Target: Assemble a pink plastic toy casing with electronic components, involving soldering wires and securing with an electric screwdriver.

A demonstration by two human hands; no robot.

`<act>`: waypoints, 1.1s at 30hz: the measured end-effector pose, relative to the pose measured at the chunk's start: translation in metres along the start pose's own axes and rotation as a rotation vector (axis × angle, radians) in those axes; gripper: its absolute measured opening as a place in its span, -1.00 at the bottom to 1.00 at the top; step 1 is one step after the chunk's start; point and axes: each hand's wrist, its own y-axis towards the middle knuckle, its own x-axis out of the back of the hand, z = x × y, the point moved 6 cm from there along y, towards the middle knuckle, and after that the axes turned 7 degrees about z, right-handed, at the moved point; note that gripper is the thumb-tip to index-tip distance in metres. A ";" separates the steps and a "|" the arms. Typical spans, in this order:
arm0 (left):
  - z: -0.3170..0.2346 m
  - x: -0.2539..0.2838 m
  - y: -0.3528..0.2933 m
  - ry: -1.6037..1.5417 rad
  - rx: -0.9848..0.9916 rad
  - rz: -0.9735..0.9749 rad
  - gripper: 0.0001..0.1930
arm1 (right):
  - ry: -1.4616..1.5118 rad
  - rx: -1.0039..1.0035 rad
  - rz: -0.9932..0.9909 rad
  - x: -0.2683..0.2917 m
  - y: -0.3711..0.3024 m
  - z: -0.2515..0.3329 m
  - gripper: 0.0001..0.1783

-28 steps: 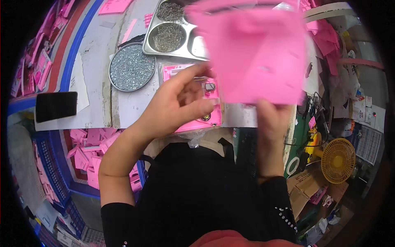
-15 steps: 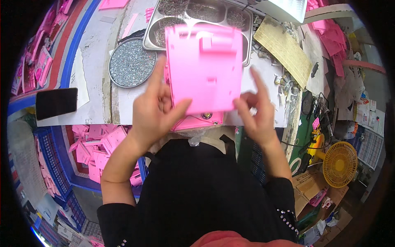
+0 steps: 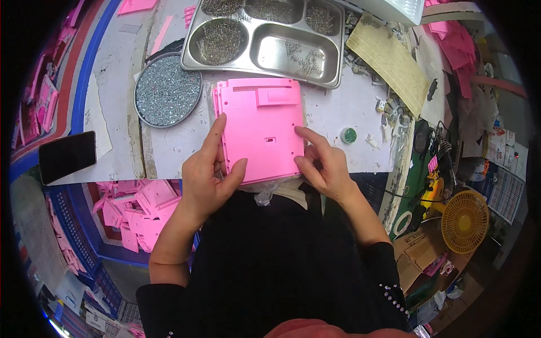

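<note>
A square pink plastic cover [image 3: 248,152], with a raised block near its far edge and a small slot in the middle, lies flat at the near table edge. Pink edges beneath it and clear plastic wrap [image 3: 263,198] show around its rim. My left hand [image 3: 204,177] grips its left side, thumb on top and index finger along the edge. At the right side, my right hand [image 3: 331,172] pinches the edge between thumb and index fingertips. The part beneath the cover is mostly hidden.
Beyond the cover stands a metal compartment tray [image 3: 248,66] with small screws. To its left are a round dish of silvery screws [image 3: 168,90] and a black phone [image 3: 67,158]. A green-topped small round container [image 3: 348,135] sits right. Pink parts [image 3: 141,217] fill a bin below left.
The pink cover has come down from a raised position onto the table edge and stopped blurring. My right hand has closed in to its right edge. The view has shifted slightly.
</note>
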 end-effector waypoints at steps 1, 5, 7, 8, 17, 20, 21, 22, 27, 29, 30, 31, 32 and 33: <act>-0.001 0.001 -0.001 0.015 0.008 -0.001 -0.18 | -0.019 0.023 0.007 0.000 0.001 0.000 -0.36; 0.000 0.001 -0.015 0.100 0.015 -0.033 -0.21 | -0.083 0.070 0.067 0.002 0.006 -0.001 -0.30; 0.001 -0.001 -0.019 0.103 0.023 -0.064 -0.25 | -0.124 0.059 0.122 0.003 0.009 0.003 -0.28; 0.000 -0.002 -0.020 0.079 0.037 -0.080 -0.27 | -0.153 0.047 0.153 0.005 0.012 0.006 -0.28; 0.020 0.001 -0.027 -0.132 0.088 -0.111 -0.49 | -0.619 -0.028 0.327 0.017 0.025 0.049 -0.37; 0.038 0.010 -0.045 -0.331 0.118 -0.236 -0.63 | -0.540 0.165 0.136 0.022 0.046 0.069 -0.49; 0.044 0.015 -0.053 -0.370 0.113 -0.298 -0.68 | -0.535 0.254 0.089 0.018 0.053 0.077 -0.49; 0.042 0.019 -0.057 -0.197 0.137 -0.194 -0.75 | -0.506 0.386 0.110 0.005 0.059 0.083 -0.48; 0.025 -0.001 -0.065 0.139 -0.145 -0.051 -0.81 | -0.436 0.723 0.398 -0.053 0.077 0.102 -0.43; 0.027 -0.006 -0.068 0.179 -0.181 -0.039 -0.84 | -0.473 0.727 0.453 -0.059 0.076 0.093 -0.45; 0.026 -0.007 -0.068 0.175 -0.203 -0.036 -0.85 | -0.478 0.729 0.460 -0.061 0.075 0.092 -0.45; 0.025 -0.007 -0.068 0.172 -0.224 -0.032 -0.87 | -0.483 0.731 0.466 -0.062 0.075 0.090 -0.46; 0.025 -0.007 -0.068 0.197 -0.236 -0.029 -0.87 | -0.479 0.730 0.464 -0.062 0.075 0.090 -0.47; 0.024 -0.007 -0.068 0.222 -0.248 -0.026 -0.88 | -0.475 0.729 0.462 -0.062 0.074 0.089 -0.48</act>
